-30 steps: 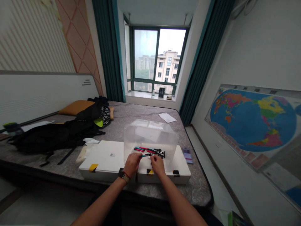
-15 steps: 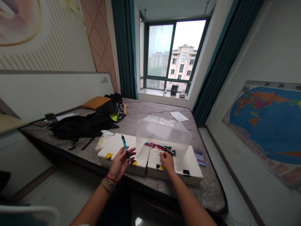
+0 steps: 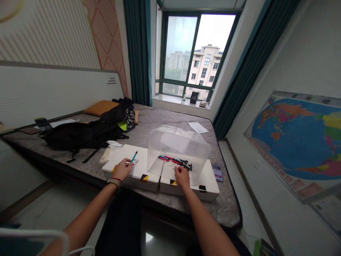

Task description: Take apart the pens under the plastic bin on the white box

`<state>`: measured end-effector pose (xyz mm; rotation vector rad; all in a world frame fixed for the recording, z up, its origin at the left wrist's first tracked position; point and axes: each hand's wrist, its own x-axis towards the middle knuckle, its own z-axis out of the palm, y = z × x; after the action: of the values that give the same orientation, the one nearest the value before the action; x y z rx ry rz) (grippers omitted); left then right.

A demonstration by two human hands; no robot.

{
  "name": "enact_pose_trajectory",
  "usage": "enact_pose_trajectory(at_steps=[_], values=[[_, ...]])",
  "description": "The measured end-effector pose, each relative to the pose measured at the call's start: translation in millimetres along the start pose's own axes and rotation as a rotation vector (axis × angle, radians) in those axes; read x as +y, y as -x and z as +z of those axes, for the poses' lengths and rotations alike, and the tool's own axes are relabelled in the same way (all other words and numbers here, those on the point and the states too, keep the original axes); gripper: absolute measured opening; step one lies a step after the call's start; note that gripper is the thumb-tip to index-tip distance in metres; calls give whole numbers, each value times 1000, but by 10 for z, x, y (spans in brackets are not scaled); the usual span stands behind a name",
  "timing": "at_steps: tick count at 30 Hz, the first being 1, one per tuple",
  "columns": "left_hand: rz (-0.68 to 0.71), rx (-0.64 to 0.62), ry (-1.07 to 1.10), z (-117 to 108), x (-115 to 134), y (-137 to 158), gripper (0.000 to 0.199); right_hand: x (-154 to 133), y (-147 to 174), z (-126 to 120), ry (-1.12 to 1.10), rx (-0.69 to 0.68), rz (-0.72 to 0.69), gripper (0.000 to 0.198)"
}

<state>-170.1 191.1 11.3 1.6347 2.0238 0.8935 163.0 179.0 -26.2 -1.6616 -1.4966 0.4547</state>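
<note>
My left hand (image 3: 123, 170) is closed around a teal pen (image 3: 134, 156) with a dark end, just above the left white box (image 3: 142, 156). The pen slants up to the right. At the open front of a clear plastic bin (image 3: 178, 142) lying on its side, my right hand (image 3: 182, 177) has its fingers pinched together. Something small and silvery shows by its fingertips, too small to name. Just beyond that hand lies a loose pile of black, red and teal pens (image 3: 174, 160), inside the bin.
The right white box (image 3: 210, 181) stands beside the left one on a grey mattress (image 3: 160, 115). A black backpack (image 3: 71, 135) and an orange cushion (image 3: 101, 107) lie to the left. A white sheet (image 3: 198, 127) is behind the bin; a blurred-out item (image 3: 217, 172) lies right.
My left hand has moved left and lower over the left box with the teal pen, turning palm down. My right hand stays by the pens, still pinched. The view has shifted slightly.
</note>
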Motion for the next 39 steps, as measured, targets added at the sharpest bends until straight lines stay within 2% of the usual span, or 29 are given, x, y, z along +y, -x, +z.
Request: enact_pose_trajectory(at_steps=[5,9,14,18,20,23,26,27,29,31,33,34,36,39], values=[[108,10,-321,195,-101,-202,30,7,-1,13,8,9,-5,37],[176,135,-353,351,-128,-189,32,48,-13,32,28,8,-10,33],[156,230,-179,352,-19,-18,43,74,-19,41,46,-5,-27,26],[308,349,216,311,355,434,34,70,-10,57,68,11,-30,27],[334,278,449,292,631,757,27,70,-6,69,77,16,-38,27],[221,59,765,174,1029,1230,23,72,-2,78,92,18,-52,25],[247,77,886,-15,1230,1528,23,68,0,74,100,21,-61,25],[273,43,928,-56,1245,1566,25,64,1,72,103,21,-63,25],[349,-159,998,-60,1237,1547,53,55,2,70,109,21,-64,24],[412,-336,905,44,1229,1431,69,48,3,73,113,24,-60,24],[476,-374,762,216,1257,1269,62,48,2,80,110,27,-58,25],[521,-385,684,313,1281,1183,55,51,2,84,108,28,-56,25],[710,-398,397,507,1323,1011,44,59,1,88,102,27,-52,24],[841,-277,78,778,1296,745,39,65,2,82,102,24,-61,24]])
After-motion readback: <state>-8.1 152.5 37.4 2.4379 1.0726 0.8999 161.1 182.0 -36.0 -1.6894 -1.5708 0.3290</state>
